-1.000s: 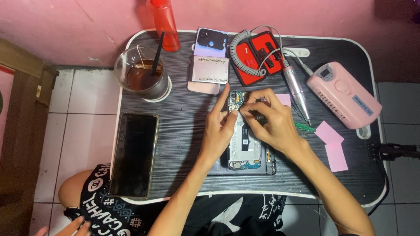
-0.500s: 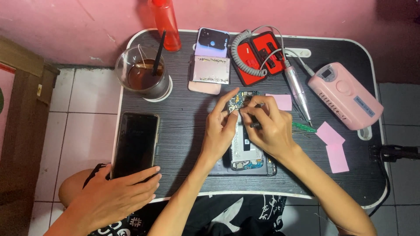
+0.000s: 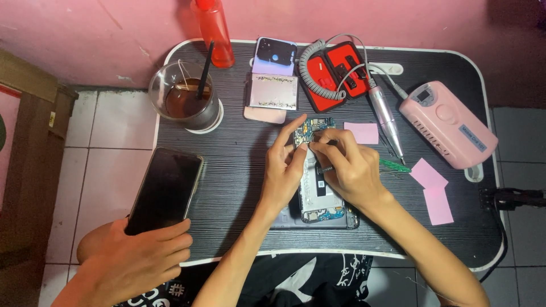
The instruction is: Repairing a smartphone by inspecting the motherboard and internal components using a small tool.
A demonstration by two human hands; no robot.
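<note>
Seen from above, a dark ribbed table stands against a pink wall. At far left another person's hand rests on the near end of a black phone lying face up. Behind it a glass of dark drink holds a black straw, next to a red bottle. At the centre lies an opened smartphone, its long axis running away from the person, circuit board at the far end. The left hand steadies its left edge, fingers spread toward the board. The right hand touches it from the right, fingers pinched on a small dark tool I cannot identify. Both hands meet over the far end; neither is clearly nearer. Further right: a red case holding a coiled cord, a pen-like handpiece, pink paper squares, a pink control box.
</note>
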